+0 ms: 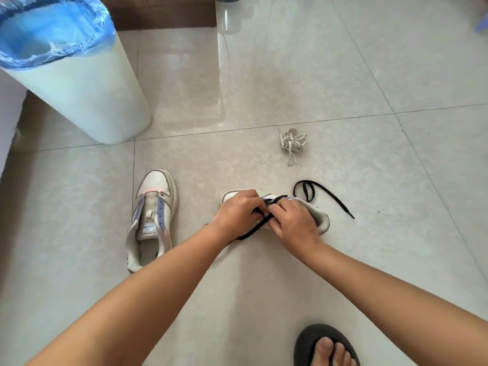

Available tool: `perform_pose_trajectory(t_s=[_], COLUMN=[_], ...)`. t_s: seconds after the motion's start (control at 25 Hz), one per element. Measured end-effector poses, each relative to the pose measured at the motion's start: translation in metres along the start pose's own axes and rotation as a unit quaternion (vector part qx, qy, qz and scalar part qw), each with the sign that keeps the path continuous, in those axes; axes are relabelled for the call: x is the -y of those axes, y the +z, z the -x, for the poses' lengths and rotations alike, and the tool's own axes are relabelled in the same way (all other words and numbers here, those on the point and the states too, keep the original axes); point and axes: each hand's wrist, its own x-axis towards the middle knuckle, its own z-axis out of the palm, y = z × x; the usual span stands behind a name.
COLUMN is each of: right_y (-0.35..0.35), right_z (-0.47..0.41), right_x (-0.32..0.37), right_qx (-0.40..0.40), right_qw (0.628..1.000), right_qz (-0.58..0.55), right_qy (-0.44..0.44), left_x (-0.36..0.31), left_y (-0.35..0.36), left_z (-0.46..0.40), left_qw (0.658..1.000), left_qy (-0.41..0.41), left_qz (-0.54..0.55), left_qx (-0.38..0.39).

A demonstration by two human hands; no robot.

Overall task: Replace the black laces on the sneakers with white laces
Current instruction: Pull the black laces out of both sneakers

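Observation:
Two white sneakers lie on the tiled floor. The left sneaker (151, 220) has no lace and stands upright. The right sneaker (320, 215) lies under both my hands and is mostly hidden. My left hand (237, 212) and my right hand (293, 223) both pinch the black lace (252, 231) threaded in that shoe. A second black lace (322, 192) lies loose on the floor to the right of the shoe. A bundle of white laces (293, 141) sits farther away, beyond the hands.
A white bin (87, 101) with a blue bag stands at the far left. My foot in a black slipper (326, 346) shows at the bottom right. A dark wooden edge (163, 11) runs along the top.

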Motion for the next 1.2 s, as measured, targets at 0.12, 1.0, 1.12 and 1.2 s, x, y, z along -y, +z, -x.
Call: perform_pose_trajectory(t_s=[0.12, 1.0, 1.12, 1.2], right_y=[-0.017, -0.021, -0.019, -0.019], right_z=[-0.017, 0.023, 0.023, 0.019], right_x=[0.022, -0.044, -0.044, -0.040], right_qx=[-0.013, 0.010, 0.017, 0.014], right_qw=[0.929, 0.997, 0.996, 0.995], right_qz=[-0.289, 0.076, 0.085, 0.094], right_qy=[0.231, -0.015, -0.023, -0.035], left_x=[-0.001, 0.008, 0.009, 0.004], left_y=[0.002, -0.005, -0.010, -0.010], left_z=[0.003, 0.010, 0.013, 0.010], left_qw=[1.000, 0.998, 0.982, 0.992], left_qy=[0.001, -0.003, -0.066, -0.040], left_qz=[-0.014, 0.052, 0.173, 0.095], left_qx=[-0.004, 0.039, 0.043, 0.071])
